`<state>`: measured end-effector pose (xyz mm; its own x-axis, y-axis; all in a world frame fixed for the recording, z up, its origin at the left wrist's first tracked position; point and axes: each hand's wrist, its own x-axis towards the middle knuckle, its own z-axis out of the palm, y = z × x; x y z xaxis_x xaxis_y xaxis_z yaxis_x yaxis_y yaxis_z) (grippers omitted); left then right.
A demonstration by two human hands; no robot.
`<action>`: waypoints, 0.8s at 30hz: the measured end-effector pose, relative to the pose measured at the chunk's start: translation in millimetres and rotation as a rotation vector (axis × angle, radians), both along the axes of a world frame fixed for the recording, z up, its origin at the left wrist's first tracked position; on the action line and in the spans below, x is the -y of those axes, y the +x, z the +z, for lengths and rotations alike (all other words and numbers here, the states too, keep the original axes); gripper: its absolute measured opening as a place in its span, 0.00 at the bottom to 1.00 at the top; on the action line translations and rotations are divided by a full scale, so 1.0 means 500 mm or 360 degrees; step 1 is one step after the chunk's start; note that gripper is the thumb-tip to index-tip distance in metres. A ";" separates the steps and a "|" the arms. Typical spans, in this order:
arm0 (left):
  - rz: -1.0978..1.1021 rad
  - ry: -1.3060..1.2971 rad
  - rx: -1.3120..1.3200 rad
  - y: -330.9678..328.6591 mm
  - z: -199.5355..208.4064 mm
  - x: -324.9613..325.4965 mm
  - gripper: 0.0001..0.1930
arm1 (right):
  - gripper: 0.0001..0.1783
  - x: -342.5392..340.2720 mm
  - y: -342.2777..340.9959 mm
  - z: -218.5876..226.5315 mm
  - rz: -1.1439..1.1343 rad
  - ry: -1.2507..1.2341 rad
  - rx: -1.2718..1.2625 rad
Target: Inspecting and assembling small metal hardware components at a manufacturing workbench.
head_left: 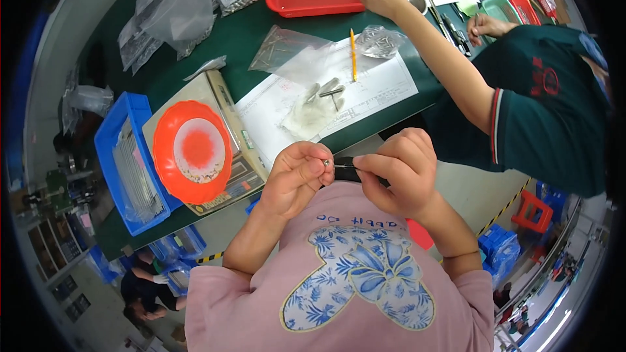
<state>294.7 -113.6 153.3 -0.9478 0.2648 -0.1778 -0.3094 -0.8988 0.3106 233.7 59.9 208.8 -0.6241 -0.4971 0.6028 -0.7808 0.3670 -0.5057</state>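
Left hand [297, 179] and right hand [398, 173] pinch one thin metal pin [340, 167] between fingertips, near the orange dish [191, 150]; fitting looks midway; the pin's far end is hidden.

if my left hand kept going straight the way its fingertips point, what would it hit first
Most likely your right hand. The left hand points rightward along the thin metal pin pinched between both, and the right fingertips sit just beyond it, though depth is unclear.
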 end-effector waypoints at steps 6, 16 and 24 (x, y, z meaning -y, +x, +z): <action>-0.0077 -0.0166 -0.0121 0.006 0.024 -0.027 0.06 | 0.11 -0.033 0.035 0.025 -0.0086 0.0027 -0.0099; 0.0158 -0.1212 -0.0546 0.039 0.053 -0.053 0.07 | 0.09 -0.081 0.077 0.037 -0.0074 0.0263 -0.0120; 0.0113 -0.1295 -0.0591 0.063 0.066 -0.071 0.08 | 0.10 -0.099 0.110 0.045 -0.0165 0.0242 0.0110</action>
